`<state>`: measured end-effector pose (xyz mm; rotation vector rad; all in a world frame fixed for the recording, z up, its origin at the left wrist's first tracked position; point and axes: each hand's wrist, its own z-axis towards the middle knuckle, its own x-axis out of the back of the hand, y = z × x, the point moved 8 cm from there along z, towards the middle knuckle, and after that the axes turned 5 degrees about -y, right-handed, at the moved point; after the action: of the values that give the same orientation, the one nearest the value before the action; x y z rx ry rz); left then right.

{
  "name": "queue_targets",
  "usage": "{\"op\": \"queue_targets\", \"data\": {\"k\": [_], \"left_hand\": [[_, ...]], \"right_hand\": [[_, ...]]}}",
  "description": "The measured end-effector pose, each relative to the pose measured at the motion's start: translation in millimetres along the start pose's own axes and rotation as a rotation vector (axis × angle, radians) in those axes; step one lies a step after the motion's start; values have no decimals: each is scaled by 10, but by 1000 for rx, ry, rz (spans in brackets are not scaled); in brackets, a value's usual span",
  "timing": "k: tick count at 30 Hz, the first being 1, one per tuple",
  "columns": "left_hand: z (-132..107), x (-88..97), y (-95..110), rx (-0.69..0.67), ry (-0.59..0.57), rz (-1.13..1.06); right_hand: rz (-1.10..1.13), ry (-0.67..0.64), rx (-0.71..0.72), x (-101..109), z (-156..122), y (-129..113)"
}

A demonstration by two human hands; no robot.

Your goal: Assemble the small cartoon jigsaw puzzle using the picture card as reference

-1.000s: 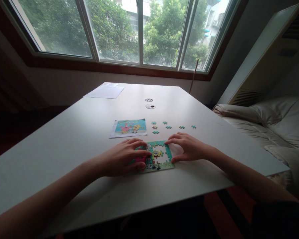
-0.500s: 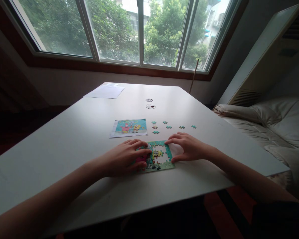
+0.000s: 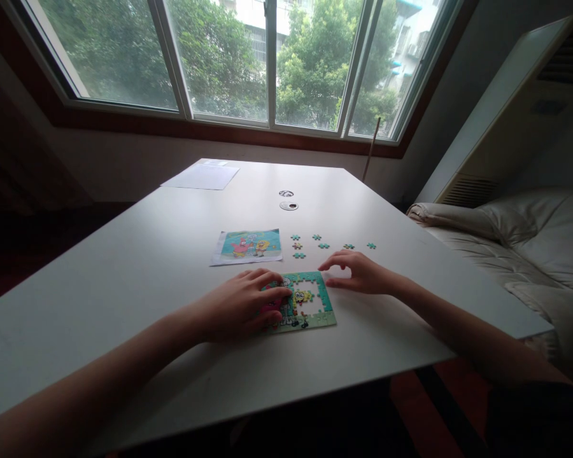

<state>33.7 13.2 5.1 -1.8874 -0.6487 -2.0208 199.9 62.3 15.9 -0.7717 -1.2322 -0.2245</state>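
A jigsaw puzzle (image 3: 322,318) with a green border and cartoon figures lies flat on the white table; a gap shows around the yellow figure in its right half. My left hand (image 3: 246,302) rests over the puzzle's left part with fingers spread, hiding some of it. My right hand (image 3: 358,272) is at the puzzle's upper right corner, thumb and fingers apart, with nothing seen between them. Several loose puzzle pieces (image 3: 323,245) lie beyond the puzzle. Left of them is a picture sheet (image 3: 248,245) with the same cartoon figures.
Two round flat discs (image 3: 289,206) lie farther back on the table (image 3: 138,261). White paper (image 3: 201,177) is at the far left corner. A pale sofa (image 3: 496,235) stands to the right, and a window (image 3: 267,63) is behind the table.
My right hand has lifted off the puzzle's right edge and shifted slightly up and away, with thumb and fingers closer together. My left hand stays in place on the puzzle.
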Motion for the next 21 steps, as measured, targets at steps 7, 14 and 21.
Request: {"op": "queue_targets", "data": {"k": [7, 14, 21], "left_hand": [[-3, -16, -17, -2, 2, -8], [-5, -22, -34, 4, -2, -10], [-11, -11, -17, -10, 19, -4]], "right_hand": [[-129, 153, -122, 123, 330, 264], [-244, 178, -228, 79, 676, 385], [-175, 181, -248, 6, 777, 445]]}}
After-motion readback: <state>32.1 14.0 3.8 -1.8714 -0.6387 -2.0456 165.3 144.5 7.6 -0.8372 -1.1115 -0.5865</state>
